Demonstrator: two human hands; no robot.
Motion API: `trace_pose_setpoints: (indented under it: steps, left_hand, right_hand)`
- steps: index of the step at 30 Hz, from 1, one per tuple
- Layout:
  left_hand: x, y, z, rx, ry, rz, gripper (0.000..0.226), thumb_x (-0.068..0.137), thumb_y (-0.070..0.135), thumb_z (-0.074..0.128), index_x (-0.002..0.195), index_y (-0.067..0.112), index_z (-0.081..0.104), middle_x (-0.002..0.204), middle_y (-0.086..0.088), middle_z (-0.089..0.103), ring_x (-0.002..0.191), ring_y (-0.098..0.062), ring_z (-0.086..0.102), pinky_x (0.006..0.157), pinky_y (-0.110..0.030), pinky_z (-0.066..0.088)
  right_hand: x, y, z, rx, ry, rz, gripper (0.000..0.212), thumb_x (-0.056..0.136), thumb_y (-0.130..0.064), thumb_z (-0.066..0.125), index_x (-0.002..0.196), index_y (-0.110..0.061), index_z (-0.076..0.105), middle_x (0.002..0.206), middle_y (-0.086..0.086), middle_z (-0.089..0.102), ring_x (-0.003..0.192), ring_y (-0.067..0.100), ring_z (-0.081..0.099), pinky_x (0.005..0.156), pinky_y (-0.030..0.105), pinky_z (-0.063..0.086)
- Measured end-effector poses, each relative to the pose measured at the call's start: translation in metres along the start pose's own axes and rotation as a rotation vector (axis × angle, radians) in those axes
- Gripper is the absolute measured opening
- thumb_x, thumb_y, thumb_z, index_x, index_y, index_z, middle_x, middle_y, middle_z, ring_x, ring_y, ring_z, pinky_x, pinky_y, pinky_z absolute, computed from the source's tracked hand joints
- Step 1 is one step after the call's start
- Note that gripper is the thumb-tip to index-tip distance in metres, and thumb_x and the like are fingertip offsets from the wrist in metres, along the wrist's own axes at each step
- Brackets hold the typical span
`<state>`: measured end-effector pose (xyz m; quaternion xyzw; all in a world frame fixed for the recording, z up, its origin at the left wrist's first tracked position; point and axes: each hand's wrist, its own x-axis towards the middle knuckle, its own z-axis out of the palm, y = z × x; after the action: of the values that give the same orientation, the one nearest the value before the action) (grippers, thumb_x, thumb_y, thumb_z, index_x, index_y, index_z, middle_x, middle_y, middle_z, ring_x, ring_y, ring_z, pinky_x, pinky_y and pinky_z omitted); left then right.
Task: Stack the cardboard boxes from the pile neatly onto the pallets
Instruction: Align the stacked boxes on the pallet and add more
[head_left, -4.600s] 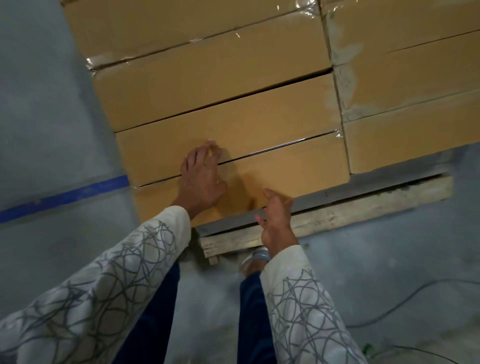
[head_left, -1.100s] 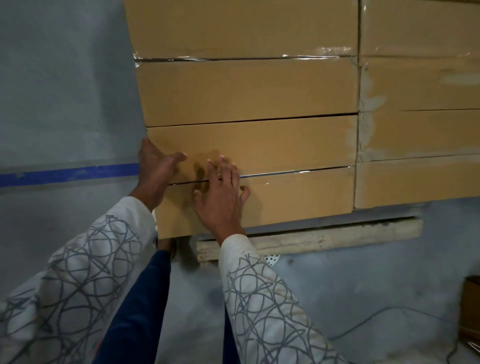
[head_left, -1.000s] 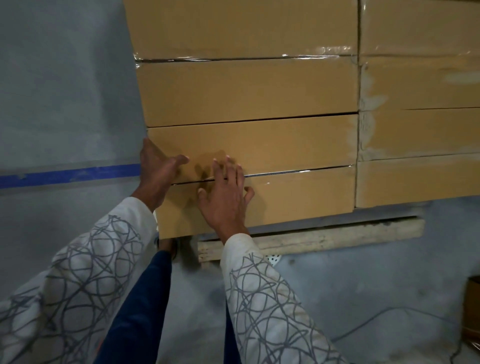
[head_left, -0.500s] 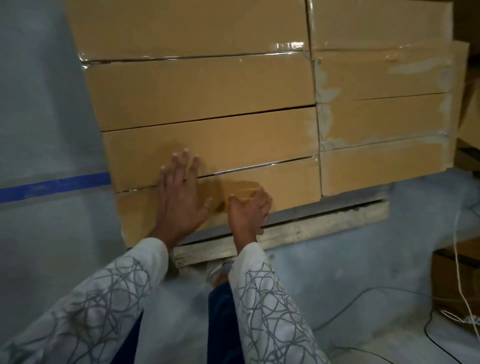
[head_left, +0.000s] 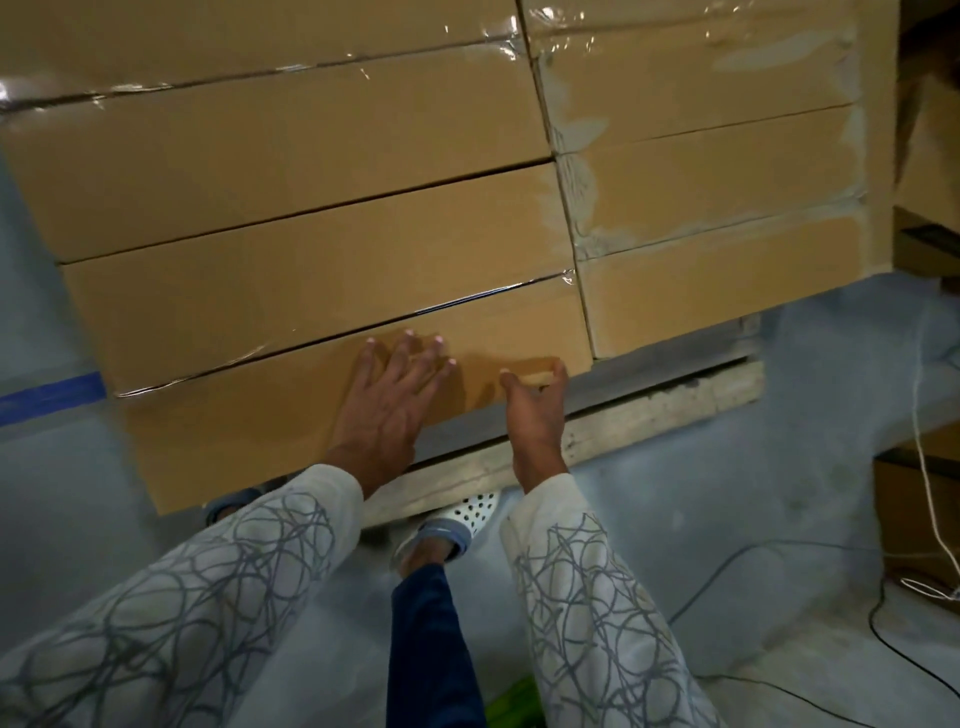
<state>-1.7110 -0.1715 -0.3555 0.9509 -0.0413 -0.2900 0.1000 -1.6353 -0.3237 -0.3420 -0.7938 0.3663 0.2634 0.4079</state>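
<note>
Head view shows the left hand (head_left: 389, 400) flat, fingers spread, on the bottom cardboard box (head_left: 249, 436), which lies long left-to-right on the wooden pallet (head_left: 654, 410); the right hand (head_left: 535, 410), loosely curved and empty, is at its right end.

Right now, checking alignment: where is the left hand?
In the head view, lower centre: the left hand lies flat on the front of the bottom left box, just left of the right hand, above the pallet.
</note>
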Motion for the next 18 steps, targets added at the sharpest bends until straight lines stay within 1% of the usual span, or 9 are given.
trace_pose_setpoints:
  steps: [2,4,6,8,10,14,16,18]
  left_hand:
    - [0.003,-0.005,0.002,-0.01,0.04,0.016,0.102,0.084,0.024,0.065,0.165,0.025,0.003,0.173,-0.007,-0.007,0.158,-0.037,-0.004,0.123,-0.062,-0.002]
    - [0.005,-0.009,0.005,-0.04,0.061,0.007,0.104,0.077,0.021,0.07,0.165,0.027,0.013,0.173,-0.007,0.001,0.158,-0.038,0.002,0.122,-0.061,0.001]
    - [0.007,-0.009,0.001,-0.051,0.035,-0.004,0.106,0.076,0.022,0.072,0.164,0.03,0.014,0.173,-0.006,-0.001,0.158,-0.037,0.001,0.124,-0.061,0.005]
    - [0.007,-0.008,-0.004,-0.059,-0.003,-0.009,0.104,0.08,0.022,0.071,0.164,0.034,0.01,0.173,-0.004,-0.006,0.158,-0.036,-0.003,0.124,-0.06,0.009]
    - [0.006,-0.006,-0.009,-0.066,-0.008,-0.013,0.103,0.081,0.02,0.07,0.163,0.036,0.01,0.173,-0.003,-0.008,0.158,-0.035,-0.005,0.123,-0.06,0.012]
    - [0.007,-0.009,-0.006,-0.096,0.02,-0.029,0.103,0.077,0.018,0.075,0.161,0.037,0.019,0.173,-0.003,-0.002,0.158,-0.035,0.0,0.123,-0.06,0.016]
    - [0.007,-0.012,-0.005,-0.109,0.026,-0.026,0.103,0.076,0.018,0.078,0.16,0.037,0.022,0.173,-0.003,0.001,0.158,-0.034,0.001,0.123,-0.059,0.016]
    - [0.007,-0.013,-0.008,-0.106,0.013,-0.021,0.102,0.079,0.02,0.079,0.16,0.039,0.019,0.173,-0.003,-0.002,0.158,-0.033,-0.001,0.124,-0.058,0.014]
  right_hand:
    - [0.005,-0.001,-0.003,-0.005,-0.007,-0.005,0.09,0.09,-0.033,0.075,0.162,-0.031,0.021,0.158,0.004,0.044,0.142,0.028,0.046,0.118,0.047,0.039]
    - [0.008,0.0,-0.005,-0.013,-0.018,-0.015,0.091,0.09,-0.034,0.076,0.163,-0.032,0.02,0.16,0.004,0.043,0.143,0.028,0.044,0.118,0.047,0.038]
    - [0.009,0.001,-0.006,-0.013,-0.033,-0.026,0.093,0.09,-0.035,0.076,0.163,-0.033,0.019,0.162,0.003,0.039,0.146,0.028,0.04,0.119,0.047,0.036]
    - [0.009,0.003,-0.007,0.0,-0.045,-0.033,0.095,0.089,-0.037,0.077,0.163,-0.036,0.017,0.164,0.003,0.035,0.149,0.029,0.035,0.12,0.05,0.034]
    - [0.008,0.003,-0.008,0.012,-0.051,-0.027,0.095,0.09,-0.037,0.077,0.163,-0.038,0.017,0.166,0.005,0.031,0.152,0.029,0.03,0.122,0.05,0.033]
    - [0.005,-0.001,-0.009,0.009,-0.075,-0.03,0.095,0.092,-0.034,0.076,0.164,-0.039,0.014,0.168,0.009,0.023,0.154,0.029,0.021,0.121,0.047,0.028]
    - [0.005,-0.001,-0.008,-0.009,-0.076,-0.046,0.095,0.091,-0.035,0.077,0.163,-0.041,0.015,0.167,0.009,0.024,0.154,0.029,0.022,0.12,0.048,0.029]
    - [0.007,0.0,-0.007,-0.055,-0.072,-0.062,0.095,0.091,-0.037,0.077,0.163,-0.04,0.015,0.165,0.01,0.029,0.153,0.029,0.023,0.119,0.048,0.03]
